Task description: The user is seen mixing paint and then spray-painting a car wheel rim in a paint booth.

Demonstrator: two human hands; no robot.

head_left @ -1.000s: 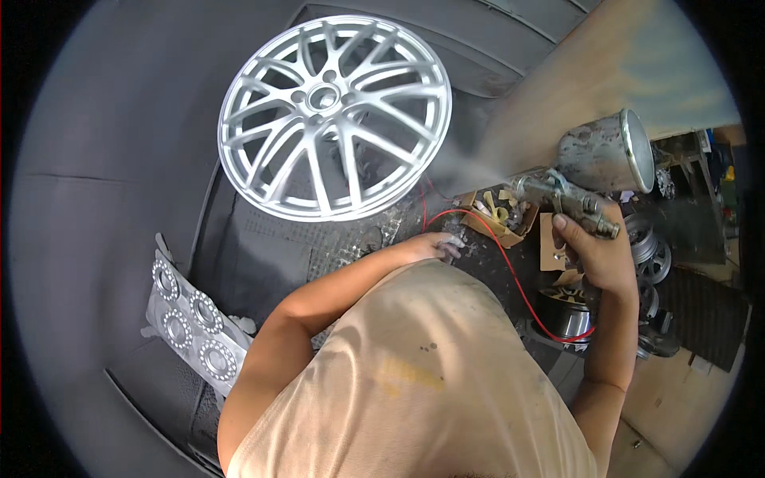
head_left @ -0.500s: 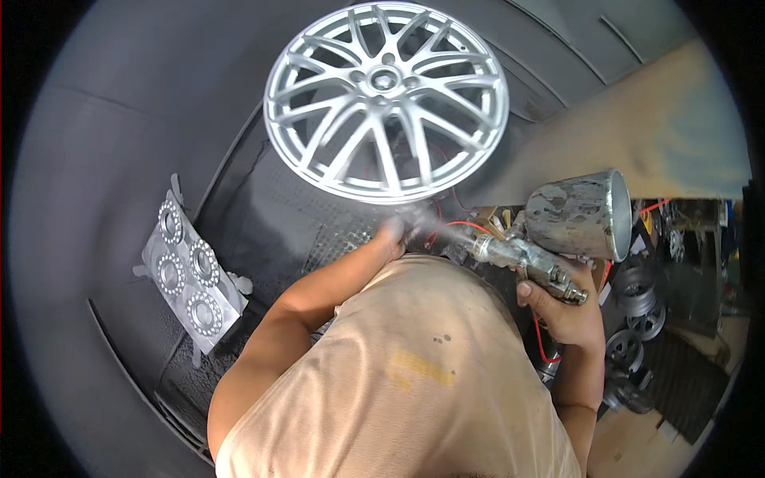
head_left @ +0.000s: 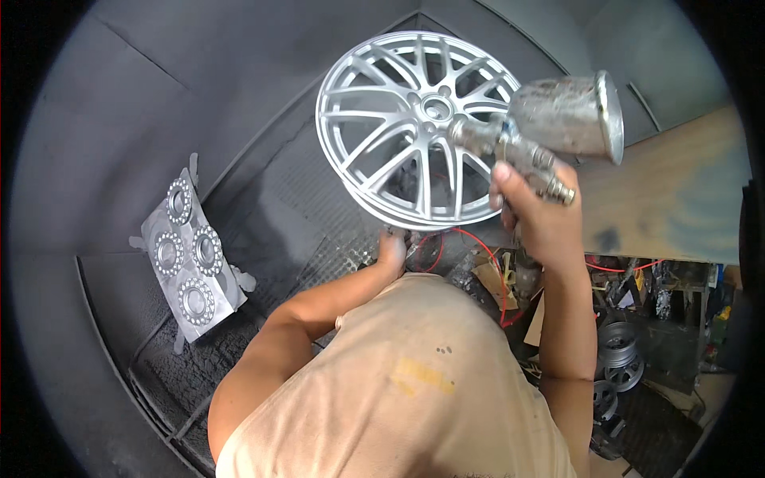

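A silver multi-spoke car wheel rim is held up in front of me, its face toward me. My right hand is closed round a metal spray gun, thumb at the back of its body. The gun's paint-smeared metal cup covers part of the wheel's right side, and its nozzle points left across the hub. Below the wheel's near edge is my left hand, fingers curled and partly hidden. What it grips there I cannot make out.
On the left, a silver-coated board carries several round perforated rings. A red hose curves below the wheel. A brown panel stands at right, above other wheels and clutter. Dark booth walls surround the wheel.
My right hand has lifted the spray gun up and left, from beside my body to in front of the wheel. The wheel sits lower and further right in view. The earlier spray mist no longer shows.
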